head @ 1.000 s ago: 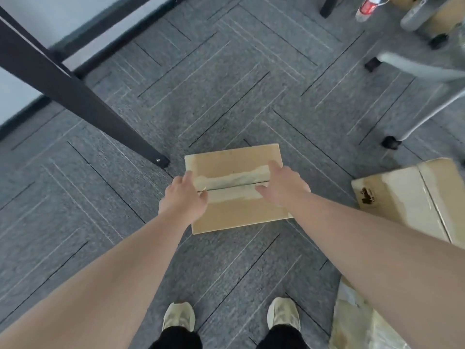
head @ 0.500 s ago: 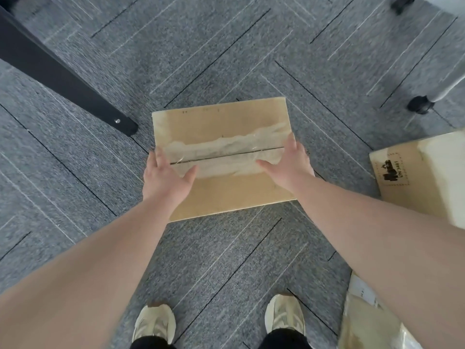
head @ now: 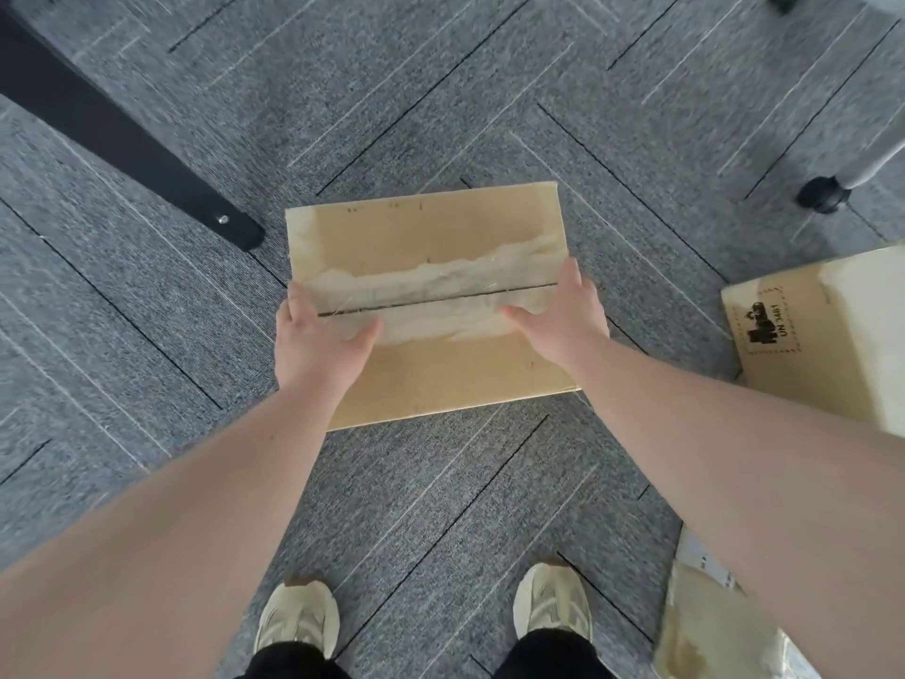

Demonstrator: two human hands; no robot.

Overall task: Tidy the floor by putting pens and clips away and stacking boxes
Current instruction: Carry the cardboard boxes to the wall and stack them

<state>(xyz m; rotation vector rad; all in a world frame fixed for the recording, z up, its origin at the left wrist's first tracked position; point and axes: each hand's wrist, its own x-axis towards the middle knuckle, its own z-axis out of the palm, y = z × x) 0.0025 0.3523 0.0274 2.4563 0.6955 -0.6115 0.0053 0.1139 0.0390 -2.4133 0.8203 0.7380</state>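
Note:
A flat brown cardboard box (head: 431,237) with torn tape along its centre seam is in the middle of the view, above the grey carpet. My left hand (head: 318,338) grips its left edge, thumb on top. My right hand (head: 563,318) grips its right edge the same way. The fingers of both hands are hidden under the sides of the box. A second cardboard box (head: 822,345), printed with a UN mark, stands on the floor to the right. No pens or clips are visible.
A black table leg (head: 122,149) slants across the upper left, ending beside the held box. A chair castor (head: 822,194) sits at the upper right. Crumpled packaging (head: 710,624) lies at the lower right. My two shoes (head: 298,619) stand below the box.
Both hands have closed around the sides of the box, and the box now looks larger and nearer to the camera. The view has tilted down toward it.

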